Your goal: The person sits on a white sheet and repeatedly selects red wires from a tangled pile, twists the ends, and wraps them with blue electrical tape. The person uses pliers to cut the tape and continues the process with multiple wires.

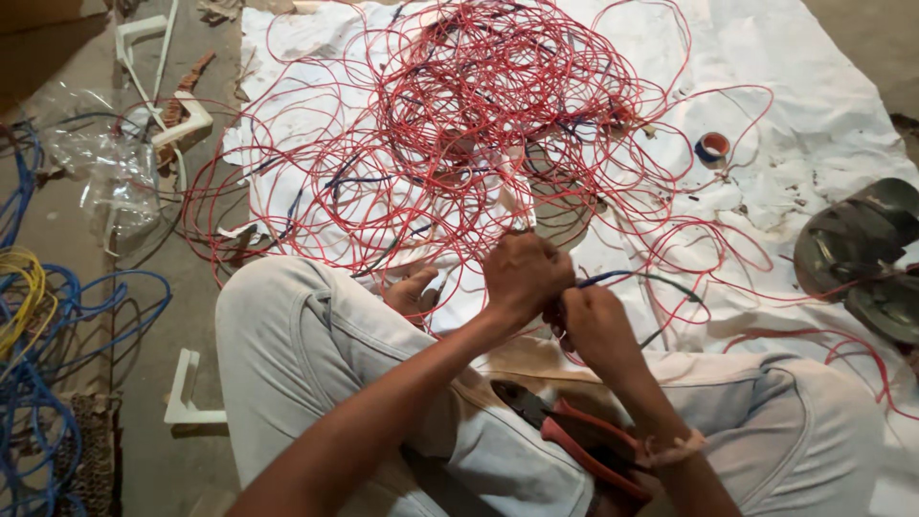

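Note:
I sit cross-legged on a white sheet point(823, 115). A big tangle of red wire point(479, 124) with a few blue and dark strands lies in front of me. My left hand point(522, 273) is closed around red wire near my knee. Touching it, my right hand point(593, 325) grips a small bundle of blue, green and dark wires point(632, 279) that trails off to the right. Red-handled pliers point(574, 440) rest in my lap between my legs, under my right forearm. My bare foot point(414, 292) shows just left of the hands.
Coils of blue and yellow cable point(33, 325) lie at the left on the concrete floor. Crumpled clear plastic point(105, 163) and white plastic brackets point(182, 393) are also on the left. A small tape roll point(712, 148) sits on the sheet. A dark round metal fixture point(862, 258) lies at the right.

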